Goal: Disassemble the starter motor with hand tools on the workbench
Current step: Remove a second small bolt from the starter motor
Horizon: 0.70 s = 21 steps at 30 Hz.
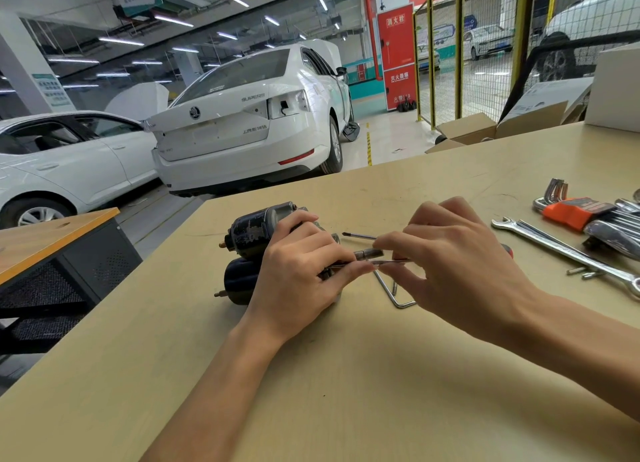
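The starter motor, two dark cylinders side by side, lies on the tan workbench left of centre. My left hand lies over its right half, fingers curled round the housing, thumb and forefinger on a thin metal rod that sticks out to the right. My right hand pinches that same rod from the right. A screwdriver lies just behind my fingers, its red handle mostly hidden by my right hand. A bent hex key lies under my right hand.
A combination wrench lies at the right, with loose small bolts beside it. An orange-holdered hex key set and more chrome wrenches sit at the far right. Cardboard boxes stand at the back edge. White cars stand beyond the bench.
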### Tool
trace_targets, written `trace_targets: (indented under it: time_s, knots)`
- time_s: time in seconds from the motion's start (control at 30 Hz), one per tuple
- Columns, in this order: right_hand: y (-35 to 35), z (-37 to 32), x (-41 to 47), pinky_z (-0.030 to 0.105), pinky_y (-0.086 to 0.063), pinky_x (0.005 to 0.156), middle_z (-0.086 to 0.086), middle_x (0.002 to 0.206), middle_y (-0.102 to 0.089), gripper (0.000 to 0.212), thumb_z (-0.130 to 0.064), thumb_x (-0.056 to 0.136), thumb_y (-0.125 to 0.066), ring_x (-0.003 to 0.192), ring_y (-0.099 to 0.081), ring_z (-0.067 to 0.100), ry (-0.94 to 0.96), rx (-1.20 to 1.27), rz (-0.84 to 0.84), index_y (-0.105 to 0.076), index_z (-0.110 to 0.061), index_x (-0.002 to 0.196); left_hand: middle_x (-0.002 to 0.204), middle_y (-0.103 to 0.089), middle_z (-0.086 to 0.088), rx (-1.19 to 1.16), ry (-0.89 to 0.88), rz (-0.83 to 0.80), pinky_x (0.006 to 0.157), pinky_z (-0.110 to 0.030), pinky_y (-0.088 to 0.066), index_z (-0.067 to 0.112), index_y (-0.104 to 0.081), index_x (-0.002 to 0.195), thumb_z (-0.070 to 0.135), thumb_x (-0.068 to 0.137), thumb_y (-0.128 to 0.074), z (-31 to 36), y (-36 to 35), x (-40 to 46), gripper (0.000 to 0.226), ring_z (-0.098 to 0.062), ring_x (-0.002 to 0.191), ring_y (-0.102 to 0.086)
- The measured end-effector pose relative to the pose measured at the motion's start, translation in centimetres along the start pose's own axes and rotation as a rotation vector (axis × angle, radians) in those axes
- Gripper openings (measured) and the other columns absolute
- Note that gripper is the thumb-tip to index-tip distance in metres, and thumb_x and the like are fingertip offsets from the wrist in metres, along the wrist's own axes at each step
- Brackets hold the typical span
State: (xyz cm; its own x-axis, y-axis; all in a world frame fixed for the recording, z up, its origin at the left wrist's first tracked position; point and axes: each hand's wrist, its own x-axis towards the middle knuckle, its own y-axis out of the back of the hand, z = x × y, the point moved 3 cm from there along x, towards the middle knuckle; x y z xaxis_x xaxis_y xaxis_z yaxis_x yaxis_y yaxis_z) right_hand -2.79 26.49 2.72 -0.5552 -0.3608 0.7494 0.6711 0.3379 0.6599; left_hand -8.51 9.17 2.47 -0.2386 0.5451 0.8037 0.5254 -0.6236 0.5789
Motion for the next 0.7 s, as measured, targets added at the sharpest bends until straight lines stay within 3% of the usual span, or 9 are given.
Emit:
trace_targets:
  time_s: [0.13, 0.33, 0.7]
  knots:
    - [0.01, -0.10, 0.02, 0.031, -0.038, 0.069, -0.006, 0.069, -0.071, 0.024, -0.023, 0.073, -0.087, 0.068, -0.061, 0.022, 0.027, -0.002, -0.017, -0.077, -0.017, 0.093, 0.072, -0.071, 0.002, 0.005, -0.002, -0.001, 0.102, -0.033, -0.039, 0.013, -0.077, 0.078, 0.038, 0.088, -0.070, 0.09, 0.01, 0.01, 0.027, -0.016, 0.071, -0.063]
    - [-0.19, 0.28, 0.11, 0.033, -0.041, 0.070, -0.008, 0.074, -0.072, 0.044, -0.008, 0.066, -0.091, 0.073, -0.061, 0.021, 0.062, 0.001, -0.008, -0.076, -0.017, 0.105, 0.073, -0.071, 0.002, 0.014, 0.012, -0.005, 0.101, -0.035, -0.041, 0.013, -0.077, 0.080, 0.036, 0.087, -0.071, 0.07, -0.02, 0.04, 0.024, -0.016, 0.071, -0.063]
    - [0.28, 0.18, 0.02, 0.033, -0.038, 0.069, -0.006, 0.072, -0.071, 0.029, -0.015, 0.069, -0.089, 0.071, -0.060, 0.023, 0.048, 0.051, 0.102, -0.076, -0.015, 0.095, 0.071, -0.071, 0.003, -0.019, 0.017, -0.009, 0.102, -0.034, -0.040, 0.013, -0.079, 0.076, 0.041, 0.088, -0.069, 0.32, 0.19, 0.17, 0.032, -0.016, 0.069, -0.063]
